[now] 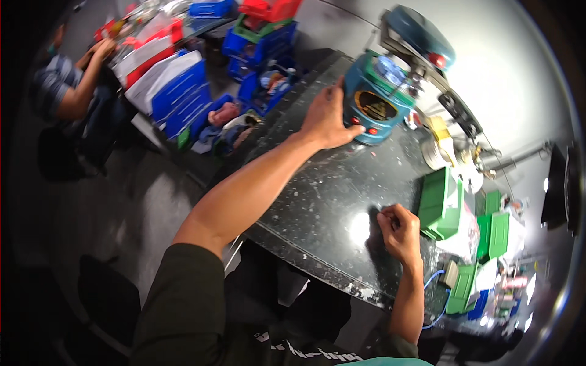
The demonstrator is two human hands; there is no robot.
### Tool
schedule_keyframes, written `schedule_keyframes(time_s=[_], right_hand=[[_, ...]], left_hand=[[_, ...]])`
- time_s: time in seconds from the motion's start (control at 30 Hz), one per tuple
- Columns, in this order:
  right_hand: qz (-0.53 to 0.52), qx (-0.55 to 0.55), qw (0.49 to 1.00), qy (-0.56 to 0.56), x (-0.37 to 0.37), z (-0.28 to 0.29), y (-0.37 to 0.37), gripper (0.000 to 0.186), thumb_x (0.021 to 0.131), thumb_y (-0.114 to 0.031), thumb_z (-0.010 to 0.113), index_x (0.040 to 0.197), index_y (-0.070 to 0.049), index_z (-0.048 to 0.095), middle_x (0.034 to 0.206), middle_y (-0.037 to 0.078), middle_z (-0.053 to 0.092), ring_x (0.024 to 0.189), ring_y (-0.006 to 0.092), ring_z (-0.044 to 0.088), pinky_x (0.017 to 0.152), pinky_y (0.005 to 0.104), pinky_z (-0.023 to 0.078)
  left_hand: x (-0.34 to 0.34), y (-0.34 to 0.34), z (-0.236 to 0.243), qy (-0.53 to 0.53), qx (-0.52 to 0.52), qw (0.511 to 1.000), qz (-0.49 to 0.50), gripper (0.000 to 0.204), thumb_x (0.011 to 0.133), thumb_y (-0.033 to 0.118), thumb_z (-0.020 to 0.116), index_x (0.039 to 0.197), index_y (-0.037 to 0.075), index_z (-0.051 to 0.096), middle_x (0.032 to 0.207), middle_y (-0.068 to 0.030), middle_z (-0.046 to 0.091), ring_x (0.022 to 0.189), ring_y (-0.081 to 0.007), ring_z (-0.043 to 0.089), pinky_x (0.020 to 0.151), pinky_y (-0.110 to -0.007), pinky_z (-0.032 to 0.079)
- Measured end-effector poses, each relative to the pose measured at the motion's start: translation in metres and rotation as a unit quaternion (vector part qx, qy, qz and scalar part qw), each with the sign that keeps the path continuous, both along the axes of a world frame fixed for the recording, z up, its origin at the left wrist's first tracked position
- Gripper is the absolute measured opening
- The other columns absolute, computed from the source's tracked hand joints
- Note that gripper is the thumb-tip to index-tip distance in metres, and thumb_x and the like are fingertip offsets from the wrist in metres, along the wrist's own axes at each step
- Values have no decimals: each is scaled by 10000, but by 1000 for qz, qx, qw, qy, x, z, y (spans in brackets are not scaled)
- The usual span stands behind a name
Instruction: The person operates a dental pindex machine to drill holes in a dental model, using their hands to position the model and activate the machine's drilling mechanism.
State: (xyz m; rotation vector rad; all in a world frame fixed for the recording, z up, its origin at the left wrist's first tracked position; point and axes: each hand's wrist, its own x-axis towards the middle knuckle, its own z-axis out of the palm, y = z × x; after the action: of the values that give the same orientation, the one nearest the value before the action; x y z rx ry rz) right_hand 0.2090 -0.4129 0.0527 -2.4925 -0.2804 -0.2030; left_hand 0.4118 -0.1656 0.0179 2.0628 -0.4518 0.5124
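A round teal bench machine point(377, 104) with a black oval label and red buttons stands on the dark speckled worktop, toward the far side. My left hand point(326, 116) is against its left side, the thumb lying across the front by the red buttons and the fingers along the edge, partly hidden. Some clear, bluish material point(390, 68) sits in the machine's green-rimmed top. Nearer to me, my right hand point(401, 233) is held over the worktop point(323, 201) with its fingers curled in. Whatever it may hold is too small or hidden to make out.
A teal-headed device point(421, 36) with a red knob stands behind the machine. Along the right are a power strip point(459, 113), a yellow-and-white spool point(434, 149) and a green bin point(441, 204). Blue bins point(182, 97) fill the left, where another person point(73, 91) sits.
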Motion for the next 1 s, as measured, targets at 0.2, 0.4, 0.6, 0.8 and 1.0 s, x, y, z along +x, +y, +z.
schedule_keyframes(time_s=[0.2,0.4,0.6,0.8,1.0], right_hand=[[-2,8,1000,16,1,2,-6,132,889,-88,784,941,-8,693,785,147,690,662,274,656,635,376,514],[6,19,1000,20,0,3,-13,136,891,-111,775,936,-16,689,806,160,697,716,343,680,676,415,538],[32,18,999,-11,5,-8,-16,147,912,-127,771,948,-31,666,783,143,665,716,330,665,650,425,513],[12,18,1000,14,0,-8,-22,142,900,-159,746,966,-57,670,851,136,703,815,374,694,696,485,531],[26,35,999,-1,0,-7,-19,138,884,-117,760,939,-44,657,770,118,647,709,333,650,627,440,491]], left_hand=[[6,-5,-1,-45,10,999,7,1204,735,368,922,1618,-46,215,1485,-336,466,1399,-473,471,1202,-502,394],[9,-10,-2,-57,-2,998,-5,1056,764,305,926,1575,-35,340,1551,-273,467,1444,-389,470,1211,-466,368],[14,-1,-6,-79,-4,996,-28,1065,763,291,932,1576,-49,335,1553,-293,457,1441,-423,464,1211,-466,372],[12,-6,-1,-19,13,999,-37,1064,806,286,910,1611,-32,291,1593,-282,422,1472,-417,436,1227,-472,356],[10,-3,1,-23,9,999,-48,1021,820,266,900,1604,-29,316,1592,-271,433,1471,-394,446,1228,-466,354]])
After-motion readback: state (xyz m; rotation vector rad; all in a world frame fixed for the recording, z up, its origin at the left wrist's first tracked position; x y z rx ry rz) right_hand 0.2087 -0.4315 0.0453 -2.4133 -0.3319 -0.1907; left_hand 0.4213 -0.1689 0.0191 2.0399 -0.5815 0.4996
